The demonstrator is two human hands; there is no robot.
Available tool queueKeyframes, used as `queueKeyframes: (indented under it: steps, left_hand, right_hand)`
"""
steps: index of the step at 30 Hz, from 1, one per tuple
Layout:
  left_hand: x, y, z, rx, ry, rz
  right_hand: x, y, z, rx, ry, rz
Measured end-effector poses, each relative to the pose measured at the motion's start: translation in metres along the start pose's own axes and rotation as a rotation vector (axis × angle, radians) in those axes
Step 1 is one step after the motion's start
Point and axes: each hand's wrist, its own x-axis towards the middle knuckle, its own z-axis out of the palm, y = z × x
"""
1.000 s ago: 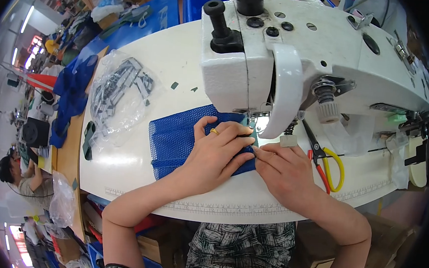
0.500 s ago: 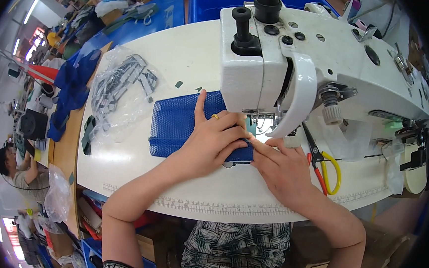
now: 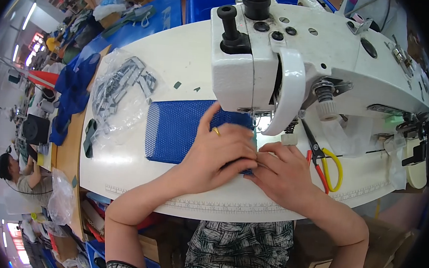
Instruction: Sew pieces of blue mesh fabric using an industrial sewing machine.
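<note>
Blue mesh piece (image 3: 172,131), flat, rectangular: lay on the near left side of the sewing machine (image 3: 339,58), its right end close to the needle area and partly covered by hands.

Left hand (image 3: 218,154): blurred at the fingers, lay over the mesh, forefinger lifted, thumb reaching toward the other hand; probably placed so to keep the mesh flat. Whether it gripped could not be told.

Right hand (image 3: 284,173): lay just nearer the wearer than the needle area, its fingers drawn together at the mesh's right edge, perhaps to steady that edge; whether they were clamped on it could not be told. The two hands met at the fingertips.

Scissors (image 3: 317,153), red and yellow handles: lay below the machine's arm, seemingly within easy reach.

Surface: white tabletop (image 3: 137,176), with a printed scale (image 3: 219,206) along its near edge; left of the machine, a clear bag (image 3: 117,132) of grey pieces (image 3: 120,87) and a green scrap (image 3: 177,85).

Room: blue bin (image 3: 197,6) behind the machine; far left of it, a seated co-worker (image 3: 32,178).
</note>
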Motion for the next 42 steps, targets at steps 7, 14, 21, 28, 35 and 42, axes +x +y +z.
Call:
queueKeyframes:
  steps: [7,14,21,28,35,42]
  left_hand:
    - [-0.006,0.001,0.000,0.224,-0.004,-0.124]
    - [-0.004,-0.009,0.004,0.174,-0.004,-0.058]
    - [-0.003,-0.015,0.016,0.095,0.035,-0.089]
    - [-0.004,-0.012,0.017,0.070,0.088,-0.130]
    - [-0.004,-0.008,0.025,-0.042,0.154,-0.158]
    - [-0.003,-0.006,0.021,0.163,0.104,-0.162]
  right_hand:
    - [-0.006,0.005,0.004,-0.062,-0.008,-0.079]
    - [-0.005,0.004,0.004,-0.122,0.010,-0.099]
    - [-0.007,0.010,0.007,0.018,-0.015,-0.031]
    - [0.003,0.003,-0.002,0.109,-0.025,0.062]
    - [-0.002,0.015,0.008,0.012,0.052,-0.009]
    - [-0.003,0.016,0.008,0.099,-0.009,0.019]
